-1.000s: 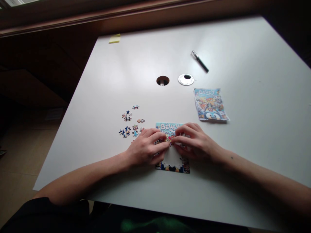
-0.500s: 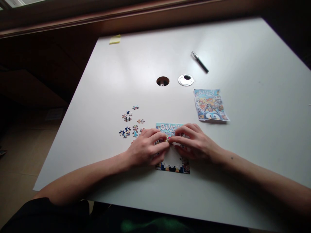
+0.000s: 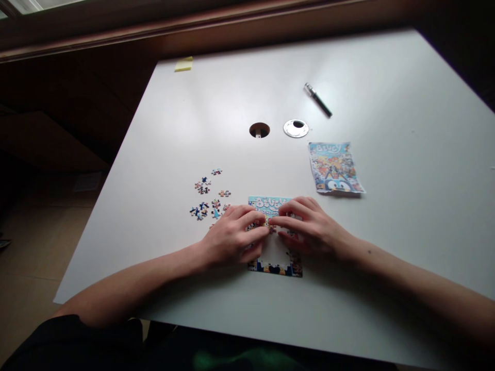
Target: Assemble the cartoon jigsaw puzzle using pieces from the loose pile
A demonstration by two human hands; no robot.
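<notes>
A partly assembled jigsaw puzzle [image 3: 274,260] lies in front of me, with a blue lettered top edge, a picture border and a bare pale area in its middle. My left hand [image 3: 235,234] rests over its left side, fingers curled, tips at a small puzzle piece [image 3: 273,230]. From the other side my right hand [image 3: 307,224] reaches over the puzzle, its bent fingers coming down at the same piece. The fingers cover much of the puzzle's upper half. Loose puzzle pieces [image 3: 200,210] are scattered left of the puzzle, some partly behind my left hand.
A creased picture sheet [image 3: 335,167] lies to the right beyond the puzzle. Farther back are a black marker [image 3: 317,99], a silver round cover [image 3: 296,128] and a cable hole [image 3: 259,130]. A yellow sticky note [image 3: 183,64] is at the table's far left corner.
My right fingertips have shifted very slightly, and more of the small piece between the hands shows. My left hand stays in place.
</notes>
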